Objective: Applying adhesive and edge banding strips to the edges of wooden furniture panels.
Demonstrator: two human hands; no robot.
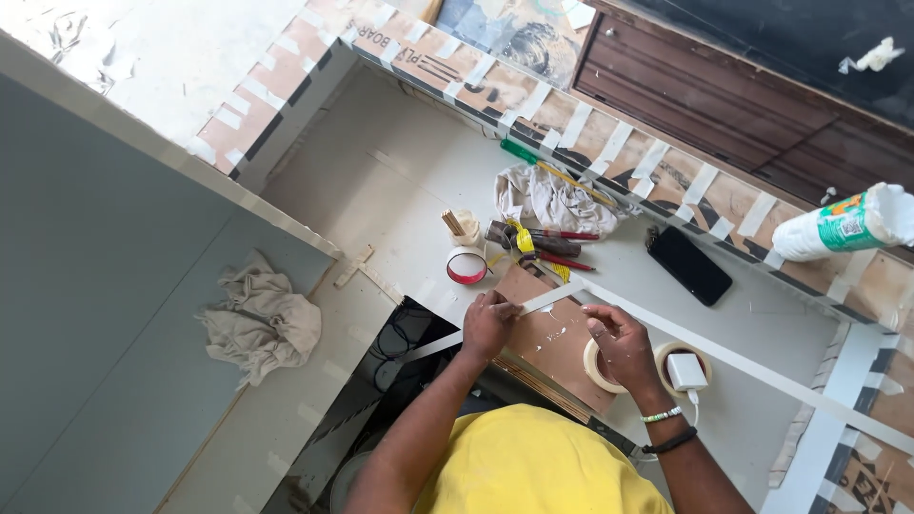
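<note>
My left hand (pixel 487 324) pinches a thin white strip (pixel 550 299) that lies slanted across a brown plywood piece (pixel 557 347). My right hand (pixel 621 345), with bracelets at the wrist, curls over a roll of masking tape (pixel 592 366) at the plywood's right edge. A second tape roll (pixel 666 354) sits just right of it with a white charger block (pixel 685 370) on top. Both hands work close together above the board.
A long white strip (pixel 762 373) runs off to the right. A red-rimmed roll (pixel 466 268), a cup of sticks (pixel 462 227), pencils and tools (pixel 547 243), a crumpled cloth (pixel 552 198), a black phone (pixel 688 266) and a white bottle (pixel 847 225) lie behind. A rag (pixel 262 319) lies at left.
</note>
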